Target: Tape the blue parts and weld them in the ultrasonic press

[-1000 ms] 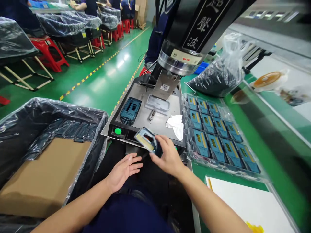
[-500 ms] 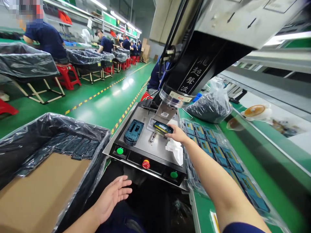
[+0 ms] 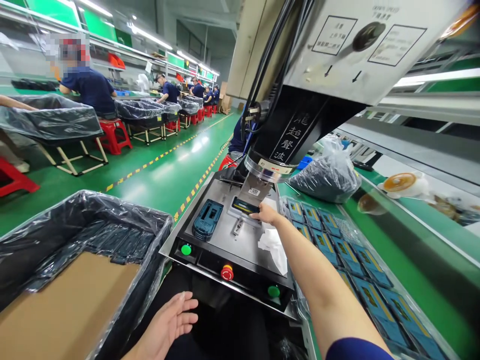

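My right hand [image 3: 267,214] grips the near right end of a teal plastic housing with a yellow strip [image 3: 245,206]. The housing lies in the fixture on the metal machine bed [image 3: 221,245], right below the welding horn [image 3: 255,188] of the ultrasonic press. Fingers hide its right end. To the left on the bed, a second teal plastic housing [image 3: 207,219] lies with its slots facing up, touched by neither hand. My left hand [image 3: 174,320] hovers in front of the bed, palm sideways, fingers apart, holding nothing.
Green buttons [image 3: 186,249] and a red emergency stop [image 3: 227,272] line the bed's front. A crumpled white cloth [image 3: 275,249] lies at its right. At left stands a plastic-lined bin [image 3: 159,215]; at right, a clear tray [image 3: 347,230] holds rows of housings. Co-workers sit farther back.
My right hand has moved the yellow-striped housing slightly left and down into the fixture under the horn. My left hand has drawn slightly back. The camera view has tilted up.
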Tool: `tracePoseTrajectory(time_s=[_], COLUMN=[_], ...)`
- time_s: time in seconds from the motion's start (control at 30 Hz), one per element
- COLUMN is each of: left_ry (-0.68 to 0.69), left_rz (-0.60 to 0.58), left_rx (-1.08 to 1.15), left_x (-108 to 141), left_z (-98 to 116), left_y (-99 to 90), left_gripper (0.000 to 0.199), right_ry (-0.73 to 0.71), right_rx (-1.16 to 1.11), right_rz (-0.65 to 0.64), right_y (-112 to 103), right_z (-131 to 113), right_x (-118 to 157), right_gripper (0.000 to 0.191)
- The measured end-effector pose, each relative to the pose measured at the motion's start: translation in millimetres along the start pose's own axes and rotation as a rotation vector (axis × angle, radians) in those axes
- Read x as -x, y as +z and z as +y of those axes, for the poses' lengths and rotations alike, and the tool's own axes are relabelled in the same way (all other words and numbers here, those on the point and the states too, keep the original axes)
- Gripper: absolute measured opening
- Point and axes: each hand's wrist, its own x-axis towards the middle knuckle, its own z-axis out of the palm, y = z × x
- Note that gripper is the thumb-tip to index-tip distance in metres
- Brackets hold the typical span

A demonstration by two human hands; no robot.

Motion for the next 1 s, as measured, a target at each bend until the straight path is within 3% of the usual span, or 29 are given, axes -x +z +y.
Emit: tracePoseTrajectory(time_s=[0.1,0.3,0.4,0.47,0.6,0.7,0.83,1.0], left_ry=[-0.005,0.015,0.107,0.249,0.637,0.802,0.841,0.783], left_rz=[0.007,0.03,0.055,0.11,0.252,0.286,0.255,0.235], left_rx=[-0.011,-0.085,-0.253,-0.466,-0.953,-1.206,-1.41,-1.474], left_x=[-1.8,-11.6,-22.5,-29.7,-37.1,-40.0,-47.1,-53.0], left_z=[0.3,-7.6,-10.4,-7.2,9.2,20.7,23.7,14.4], left_y=[0.6,2.6,3.4,1.9,-4.8,-6.8,-0.6,12.4], left_gripper=[0.074,0.072,0.067,0.061,0.048,0.048,0.054,0.058], right_ry=[-0.051,-0.038,-0.022,-0.056,-0.241,-0.236,-0.205,-0.086], right_rx=[0.072,0.24,0.295,0.315,0.244,0.13,0.063,0.022], right_rz=[0.007,0.152,0.242,0.313,0.48,0.344,0.33,0.453], right_y=[10.3,36.2,42.3,45.3,54.9,65.8,84.8,107.9], right_z=[0.8,-9.3,-19.7,-27.0,-39.1,-44.3,-36.7,-9.1], right_x=[3.1,18.1,31.8,46.7,99.9,155.3,218.8,254.2], right_gripper=[0.036,0.04,0.037,0.036,0.031,0.037,0.049,0.047])
